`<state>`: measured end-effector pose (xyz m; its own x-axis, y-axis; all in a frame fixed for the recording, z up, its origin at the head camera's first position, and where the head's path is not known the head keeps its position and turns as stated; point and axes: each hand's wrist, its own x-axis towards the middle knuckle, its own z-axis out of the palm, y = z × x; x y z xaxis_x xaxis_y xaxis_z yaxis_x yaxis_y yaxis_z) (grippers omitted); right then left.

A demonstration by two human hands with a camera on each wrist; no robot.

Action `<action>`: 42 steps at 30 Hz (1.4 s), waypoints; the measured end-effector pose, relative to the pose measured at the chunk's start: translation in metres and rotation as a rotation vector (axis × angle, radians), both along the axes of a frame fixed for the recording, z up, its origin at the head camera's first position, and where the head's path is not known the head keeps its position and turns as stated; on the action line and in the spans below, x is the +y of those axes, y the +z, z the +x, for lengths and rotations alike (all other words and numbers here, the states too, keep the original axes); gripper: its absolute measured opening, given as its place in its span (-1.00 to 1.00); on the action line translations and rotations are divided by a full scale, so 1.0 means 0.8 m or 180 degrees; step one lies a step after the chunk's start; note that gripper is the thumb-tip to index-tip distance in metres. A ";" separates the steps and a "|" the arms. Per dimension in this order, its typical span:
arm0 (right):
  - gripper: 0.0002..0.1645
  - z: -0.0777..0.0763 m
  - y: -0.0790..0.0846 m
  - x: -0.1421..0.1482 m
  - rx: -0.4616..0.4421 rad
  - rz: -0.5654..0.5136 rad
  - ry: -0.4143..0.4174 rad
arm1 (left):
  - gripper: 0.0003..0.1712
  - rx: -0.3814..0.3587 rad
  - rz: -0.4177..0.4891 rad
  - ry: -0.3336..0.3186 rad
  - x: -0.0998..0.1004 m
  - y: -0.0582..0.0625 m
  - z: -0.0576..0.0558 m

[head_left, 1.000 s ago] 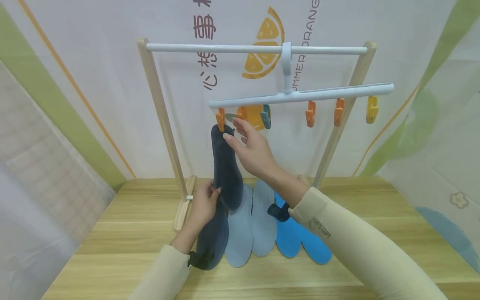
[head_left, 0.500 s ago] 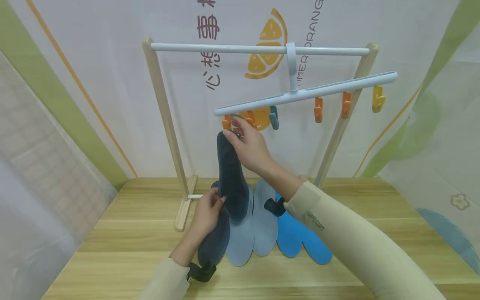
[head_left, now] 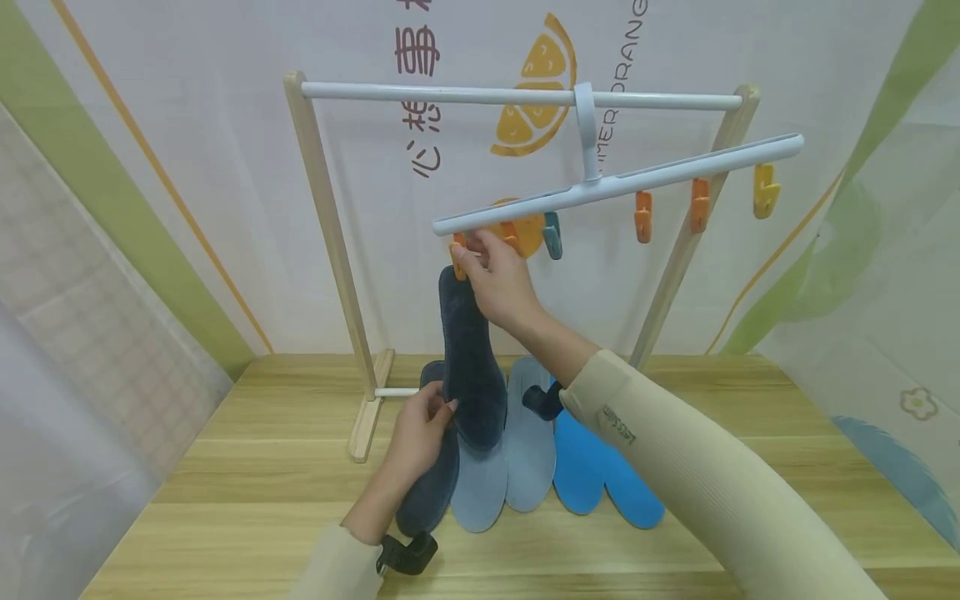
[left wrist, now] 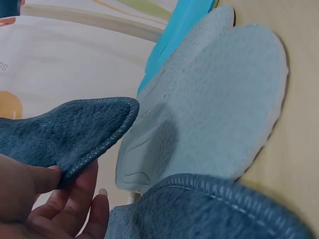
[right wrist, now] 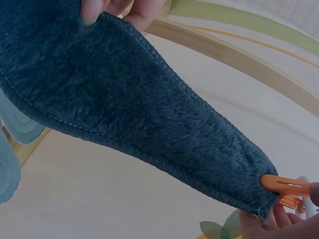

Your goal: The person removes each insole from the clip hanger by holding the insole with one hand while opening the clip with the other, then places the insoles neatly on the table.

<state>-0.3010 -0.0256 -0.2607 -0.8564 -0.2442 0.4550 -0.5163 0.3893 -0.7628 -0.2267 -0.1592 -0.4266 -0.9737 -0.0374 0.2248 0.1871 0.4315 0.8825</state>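
A dark blue fuzzy insole (head_left: 472, 358) hangs upright below the left end of the white hanger (head_left: 622, 185). My left hand (head_left: 420, 425) pinches its left edge low down, thumb in front and fingers behind, as the left wrist view shows. My right hand (head_left: 502, 283) is at its top end, thumb and fingers on the leftmost orange clip (right wrist: 286, 185). In the right wrist view that clip's tip lies over the insole's narrow end, with fingertips behind the insole. A second dark insole (head_left: 431, 492) lies on the table beneath, partly hidden by my left hand.
The hanger hooks over the white rod (head_left: 450, 93) of a wooden stand (head_left: 330, 225). A teal clip (head_left: 552, 236), a yellow clip (head_left: 765, 192) and several orange ones hang along it. Two grey insoles (head_left: 531, 467) and blue insoles (head_left: 577, 475) lie on the wooden table (head_left: 262, 467).
The hanger's left end has tipped down and its right end has risen. Both hands and the hanging insole have shifted slightly right and down. My right thumb has moved onto the orange clip.
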 end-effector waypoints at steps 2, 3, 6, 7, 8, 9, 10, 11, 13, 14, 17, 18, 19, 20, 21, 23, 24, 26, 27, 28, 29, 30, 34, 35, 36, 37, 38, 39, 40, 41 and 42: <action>-0.47 -0.002 0.000 -0.001 0.0034 -0.0007 0.0004 | -0.75 -0.0010 0.0011 -0.0020 -0.001 0.000 0.001; -0.47 -0.002 0.000 -0.001 0.0049 -0.0010 0.0010 | -0.75 -0.0011 0.0012 -0.0026 -0.001 0.000 0.002; -0.49 -0.003 0.000 -0.002 0.0063 -0.0028 -0.0001 | -0.76 -0.0002 0.0022 -0.0045 -0.002 -0.001 0.003; -0.50 -0.003 0.000 -0.002 0.0054 -0.0048 -0.0020 | -0.76 0.0002 0.0026 -0.0052 -0.002 -0.001 0.004; -0.51 -0.003 0.000 -0.003 0.0041 -0.0062 -0.0056 | -0.76 0.0005 0.0031 -0.0057 -0.003 -0.002 0.004; -0.52 -0.003 0.000 -0.003 0.0028 -0.0080 -0.0100 | -0.76 0.0008 0.0039 -0.0063 -0.003 -0.002 0.005; -0.53 -0.002 0.000 -0.004 0.0015 -0.0100 -0.0150 | -0.76 0.0011 0.0043 -0.0068 -0.003 -0.002 0.005; -0.54 -0.002 0.000 -0.004 0.0008 -0.0103 -0.0203 | -0.76 0.0008 0.0041 -0.0068 -0.004 -0.003 0.005; -0.56 -0.001 0.000 -0.005 0.0000 -0.0126 -0.0296 | -0.75 -0.0001 0.0033 -0.0063 -0.004 -0.004 0.005; -0.57 -0.001 0.001 -0.005 0.0011 -0.0130 -0.0335 | -0.75 -0.0006 0.0029 -0.0056 -0.005 -0.004 0.005; -0.59 -0.001 0.001 -0.006 0.0043 -0.0171 -0.0409 | -0.75 -0.0002 0.0001 -0.0036 -0.005 -0.004 0.006; -0.60 0.000 0.000 -0.006 0.0050 -0.0197 -0.0427 | -0.75 0.0005 -0.0009 -0.0035 -0.006 -0.004 0.006; -0.61 0.000 0.000 -0.006 0.0052 -0.0223 -0.0443 | -0.75 0.0011 -0.0016 -0.0034 -0.006 -0.003 0.007; -0.61 0.000 0.000 -0.006 0.0048 -0.0246 -0.0454 | -0.74 0.0015 -0.0024 -0.0033 -0.006 -0.003 0.008; -0.61 0.001 0.000 -0.006 0.0035 -0.0274 -0.0463 | -0.74 0.0014 -0.0030 -0.0027 -0.007 -0.002 0.008; -0.61 0.001 0.000 -0.007 -0.0002 -0.0316 -0.0471 | -0.73 0.0011 -0.0054 -0.0010 -0.008 -0.001 0.011; -0.62 0.002 0.000 -0.007 -0.0013 -0.0332 -0.0482 | -0.73 0.0003 -0.0063 -0.0001 -0.009 0.000 0.013; -0.61 0.002 0.000 -0.008 -0.0031 -0.0365 -0.0501 | -0.71 -0.0010 -0.0085 0.0023 -0.011 0.001 0.017; -0.61 0.001 0.000 -0.008 -0.0038 -0.0380 -0.0509 | -0.69 -0.0024 -0.0103 0.0038 -0.012 0.002 0.019; -0.61 0.001 0.000 -0.008 -0.0043 -0.0394 -0.0518 | -0.66 -0.0025 -0.0131 0.0039 -0.014 0.003 0.021; -0.61 0.001 -0.001 -0.009 -0.0035 -0.0410 -0.0526 | -0.64 -0.0046 -0.0139 0.0045 -0.016 0.004 0.024; -0.61 0.001 -0.001 -0.009 -0.0033 -0.0434 -0.0525 | -0.61 -0.0063 -0.0162 0.0053 -0.019 0.005 0.026; -0.60 -0.001 -0.001 -0.010 -0.0056 -0.0501 -0.0492 | -0.57 -0.0169 -0.0129 0.0039 -0.029 0.010 0.033; -0.60 -0.001 -0.001 -0.011 -0.0065 -0.0517 -0.0481 | -0.58 -0.0206 -0.0106 0.0040 -0.032 0.012 0.034; -0.60 -0.001 -0.001 -0.011 -0.0080 -0.0517 -0.0479 | -0.60 -0.0216 -0.0103 0.0027 -0.035 0.014 0.036; -0.59 -0.001 -0.001 -0.011 -0.0096 -0.0517 -0.0479 | -0.61 -0.0232 -0.0105 0.0015 -0.039 0.016 0.037; -0.59 -0.001 -0.001 -0.011 -0.0109 -0.0519 -0.0476 | -0.63 -0.0244 -0.0142 0.0016 -0.042 0.018 0.039; -0.58 -0.001 -0.001 -0.011 -0.0121 -0.0520 -0.0469 | -0.63 -0.0252 -0.0208 0.0018 -0.046 0.020 0.040; -0.58 0.000 -0.001 -0.012 -0.0140 -0.0520 -0.0466 | -0.62 -0.0280 -0.0270 0.0011 -0.050 0.022 0.042; -0.58 0.000 0.000 -0.012 -0.0148 -0.0524 -0.0456 | -0.61 -0.0312 -0.0332 0.0001 -0.055 0.024 0.044; -0.59 0.000 0.000 -0.012 -0.0154 -0.0522 -0.0447 | -0.61 -0.0349 -0.0398 -0.0011 -0.059 0.026 0.046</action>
<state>-0.3007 -0.0352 -0.2611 -0.8986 -0.0471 0.4363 -0.4270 0.3235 -0.8444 -0.1896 -0.2068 -0.4059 -0.9927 -0.0124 0.1197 0.0943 0.5388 0.8372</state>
